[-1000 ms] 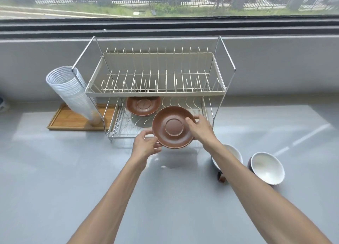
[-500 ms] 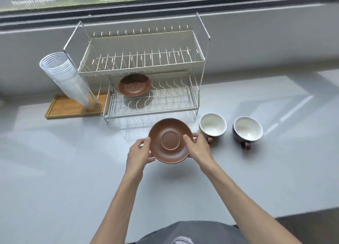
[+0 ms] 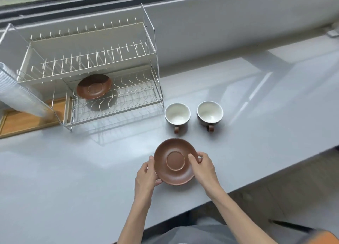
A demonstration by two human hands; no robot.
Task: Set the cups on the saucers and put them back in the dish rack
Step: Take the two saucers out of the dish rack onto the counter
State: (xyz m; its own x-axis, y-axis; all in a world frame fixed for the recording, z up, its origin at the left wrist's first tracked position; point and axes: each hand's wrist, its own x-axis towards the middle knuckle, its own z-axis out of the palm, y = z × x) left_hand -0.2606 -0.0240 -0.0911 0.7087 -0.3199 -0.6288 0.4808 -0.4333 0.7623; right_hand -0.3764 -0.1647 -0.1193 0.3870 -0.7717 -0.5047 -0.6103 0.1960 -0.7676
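A brown saucer (image 3: 175, 162) is low over the grey counter (image 3: 73, 170), near its front edge. My left hand (image 3: 146, 175) grips its left rim and my right hand (image 3: 203, 167) grips its right rim, thumb on top. Just behind it two brown cups with white insides stand upright, one (image 3: 177, 113) on the left and one (image 3: 210, 112) on the right, handles toward me. A second brown saucer (image 3: 94, 86) leans in the lower tier of the wire dish rack (image 3: 91, 60). The rack's upper tier holds nothing.
A stack of clear plastic cups (image 3: 16, 93) lies tilted on a wooden tray (image 3: 23, 119) left of the rack. A grey wall and window ledge run behind. The counter's front edge (image 3: 256, 185) slants close to my right arm.
Both hands have carried the saucer from in front of the rack's lower tier back toward me and down, to just in front of the two cups. The view has tilted downward.
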